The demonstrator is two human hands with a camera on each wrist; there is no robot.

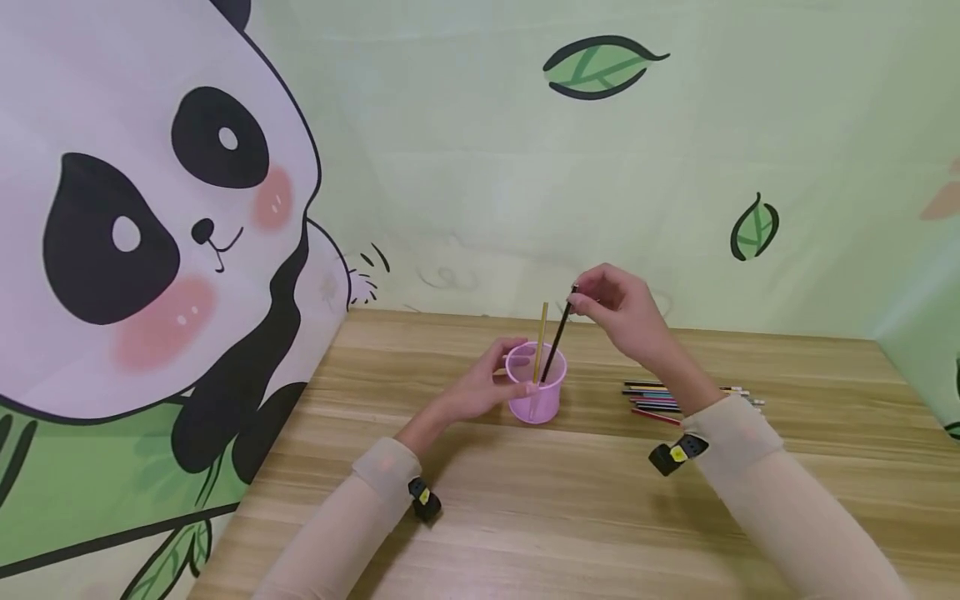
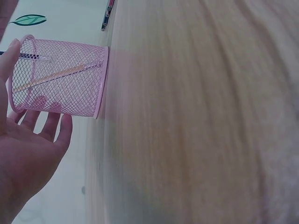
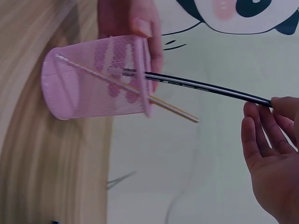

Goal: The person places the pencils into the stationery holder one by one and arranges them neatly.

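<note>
A pink mesh pencil cup [image 1: 546,405] stands upright on the wooden table. My left hand [image 1: 480,392] holds it from the left, thumb at the near side of the rim and fingers round the far side. Leaning inside the cup is a yellow pencil [image 3: 174,110], its upper end above the rim. My right hand [image 1: 621,312], up and to the right of the cup, pinches a black pencil [image 1: 558,333] near its top end between thumb and fingertips. The black pencil slants down, with its lower end inside the cup's mouth, seen through the mesh in the right wrist view.
Several pencils [image 1: 651,395] lie in a loose pile on the table [image 1: 525,517] right of the cup, partly hidden by my right forearm. Behind the table's back edge rises a pale green backdrop [image 1: 465,167] printed with a panda and leaves.
</note>
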